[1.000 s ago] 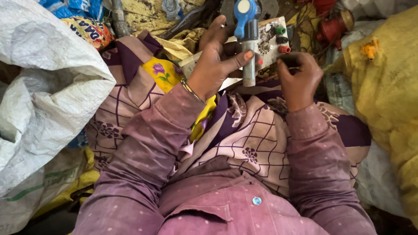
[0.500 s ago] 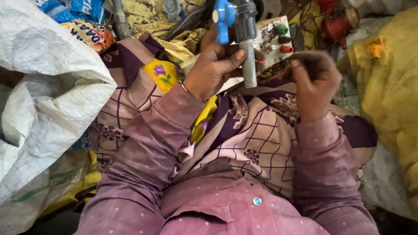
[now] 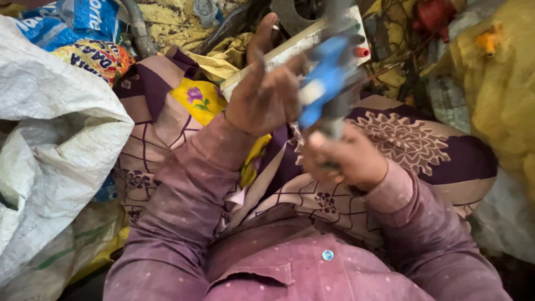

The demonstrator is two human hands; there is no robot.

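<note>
Blue-handled tool [image 3: 326,83], blurred, sits above the person's lap between both hands. Right hand [image 3: 345,159] is clenched around its grey lower shaft; left hand [image 3: 267,95] pinches its upper end, fingers partly spread. Behind lies a white panel [image 3: 301,42] with a red knob [image 3: 362,52]; nothing looks taken apart yet. White sack [image 3: 50,145] lies alongside.

Left hand [image 3: 266,95] raised, fingers half spread, thumb forward. Right hand [image 3: 344,159] lower, fist curled tight. Both forearms bent inward over lap.
</note>
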